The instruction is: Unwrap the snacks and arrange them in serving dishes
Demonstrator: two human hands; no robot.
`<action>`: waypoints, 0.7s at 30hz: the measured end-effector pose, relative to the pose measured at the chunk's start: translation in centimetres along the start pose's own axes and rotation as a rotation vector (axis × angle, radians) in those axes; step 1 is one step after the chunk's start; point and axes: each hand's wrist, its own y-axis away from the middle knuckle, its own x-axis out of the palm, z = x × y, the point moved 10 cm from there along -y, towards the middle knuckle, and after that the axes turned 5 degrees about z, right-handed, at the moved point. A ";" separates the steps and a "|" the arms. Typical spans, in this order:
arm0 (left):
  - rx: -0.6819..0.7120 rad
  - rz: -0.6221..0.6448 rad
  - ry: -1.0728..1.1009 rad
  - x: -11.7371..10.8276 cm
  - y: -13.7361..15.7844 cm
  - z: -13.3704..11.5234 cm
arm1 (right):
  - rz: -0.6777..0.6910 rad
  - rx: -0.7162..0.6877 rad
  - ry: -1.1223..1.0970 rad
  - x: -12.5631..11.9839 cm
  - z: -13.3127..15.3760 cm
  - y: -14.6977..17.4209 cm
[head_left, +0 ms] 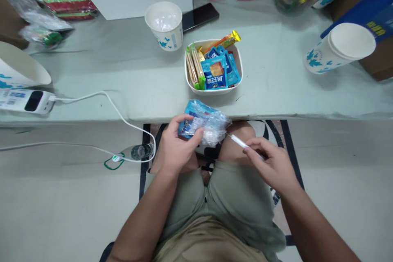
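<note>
Over my lap, just off the table's front edge, my left hand point(175, 147) is closed around a blue snack packet bundle point(196, 110). Crumpled clear plastic wrap point(215, 127) covers the bundle's right side. My right hand point(273, 163) grips a slim white pen-like tool point(238, 141), whose thin tip points at the wrap. Whether the tip touches the plastic I cannot tell. Just beyond my hands, a white bowl point(211, 91) on the table holds blue snack packets, green-ended wrapped sticks and a yellow-orange packet.
Behind the bowl stand a paper cup point(166, 28) and a black phone point(201, 17). Stacked paper cups point(334, 51) lean at right. A white cable point(119, 112) runs from a white power bank point(38, 102) over the table edge. A bottle point(141, 152) is below.
</note>
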 end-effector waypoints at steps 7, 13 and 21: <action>-0.144 0.032 0.443 0.1 -0.7 3.5 | -0.428 0.111 0.268 -8.9 -2.6 -4.9; -0.156 0.208 0.436 1.3 0.6 4.4 | -0.407 0.106 0.593 -10.5 -1.3 -11.6; -0.116 0.350 0.171 3.6 2.0 1.4 | 0.159 0.067 -0.816 6.4 0.0 -3.8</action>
